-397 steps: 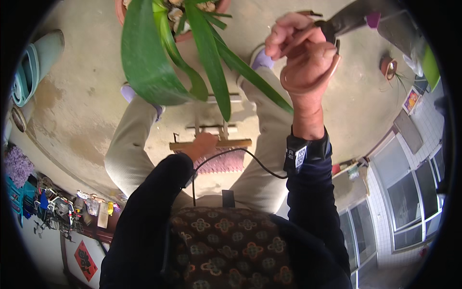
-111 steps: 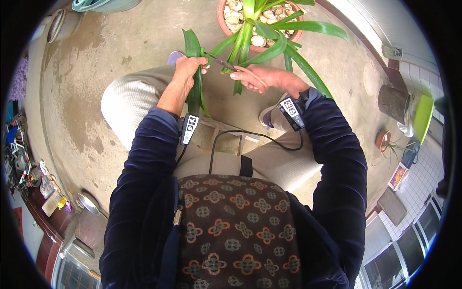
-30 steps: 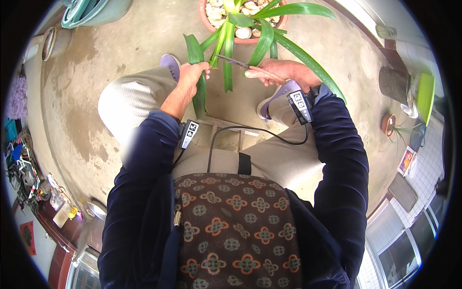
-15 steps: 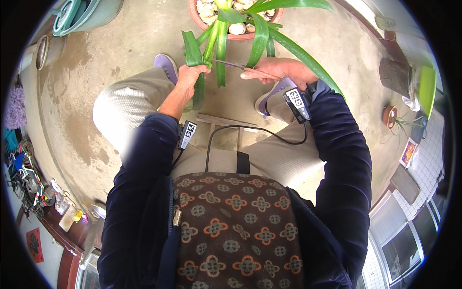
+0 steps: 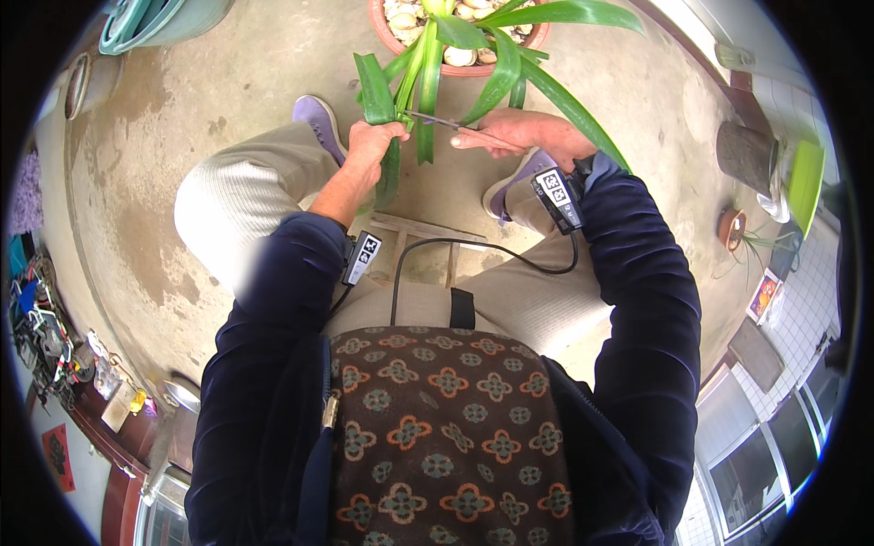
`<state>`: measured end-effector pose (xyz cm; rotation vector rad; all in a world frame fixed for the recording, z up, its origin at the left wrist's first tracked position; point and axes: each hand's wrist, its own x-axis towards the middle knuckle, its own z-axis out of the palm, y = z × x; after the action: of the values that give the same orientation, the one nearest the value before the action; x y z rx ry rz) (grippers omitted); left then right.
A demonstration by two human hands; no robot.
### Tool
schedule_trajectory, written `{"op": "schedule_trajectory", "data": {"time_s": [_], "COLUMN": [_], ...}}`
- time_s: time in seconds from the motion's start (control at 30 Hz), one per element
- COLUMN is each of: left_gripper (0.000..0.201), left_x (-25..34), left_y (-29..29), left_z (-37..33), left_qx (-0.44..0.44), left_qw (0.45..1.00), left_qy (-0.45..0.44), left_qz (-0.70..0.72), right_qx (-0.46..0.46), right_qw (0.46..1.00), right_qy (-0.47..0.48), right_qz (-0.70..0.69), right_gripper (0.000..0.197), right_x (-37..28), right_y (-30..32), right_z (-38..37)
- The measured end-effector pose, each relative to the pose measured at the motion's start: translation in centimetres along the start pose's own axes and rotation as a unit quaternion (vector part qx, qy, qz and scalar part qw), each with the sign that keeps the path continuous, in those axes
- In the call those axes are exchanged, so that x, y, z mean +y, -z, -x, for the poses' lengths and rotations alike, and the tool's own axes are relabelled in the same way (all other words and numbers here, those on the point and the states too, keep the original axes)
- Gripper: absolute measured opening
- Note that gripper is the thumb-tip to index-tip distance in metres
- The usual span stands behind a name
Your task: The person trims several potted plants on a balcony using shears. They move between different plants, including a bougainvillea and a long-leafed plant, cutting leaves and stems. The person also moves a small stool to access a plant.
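Note:
A potted plant [image 5: 501,77] with long strap-like green leaves stands in front of me, in a reddish pot [image 5: 385,36] topped with pale stones or shells. My left hand [image 5: 371,150] is closed around leaves on the plant's left side, one of them folded over above my fist. In my right hand [image 5: 537,134] is a slim tool [image 5: 439,119] with a dark narrow blade and a reddish-brown handle; its exact kind is unclear. Its tip points left and meets the leaves just above my left thumb. Another long leaf arches over my right wrist.
Between my lower legs is a low wooden frame [image 5: 428,229]. Teal tubs [image 5: 164,27] stand at the far left. To the right are a dark bucket [image 5: 746,146], a bright green basin [image 5: 807,187] and a small potted plant [image 5: 733,227]. A cable [image 5: 510,244] hangs across my lap.
The view has shifted slightly, so the pot appears farther right. My hands are a little closer together, with the blade still at the leaves. Both grips are unchanged.

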<state>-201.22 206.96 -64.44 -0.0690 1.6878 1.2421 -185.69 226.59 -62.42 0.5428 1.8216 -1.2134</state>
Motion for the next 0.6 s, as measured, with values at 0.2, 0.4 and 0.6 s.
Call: {"op": "schedule_trajectory", "data": {"time_s": [0.2,0.4,0.6], "left_gripper": [0.010,0.011,0.015], "left_x": [0.3,0.4,-1.8], "left_y": [0.1,-0.4,0.7], "left_z": [0.0,0.4,-0.8], "left_qx": [0.036,0.040,0.026], "left_qw": [0.999,0.999,1.000], "left_qy": [-0.010,-0.011,0.008], "left_qz": [0.002,0.035,-0.011], "right_qx": [0.030,0.026,0.061], "right_qw": [0.998,0.998,0.989], "right_qy": [0.048,0.054,0.051], "right_qz": [-0.015,-0.022,0.124], "right_gripper": [0.065,0.056,0.063], "right_x": [0.0,-1.4,-1.0], "right_y": [0.0,0.1,0.7], "right_z": [-0.6,1.8,6.0]}}
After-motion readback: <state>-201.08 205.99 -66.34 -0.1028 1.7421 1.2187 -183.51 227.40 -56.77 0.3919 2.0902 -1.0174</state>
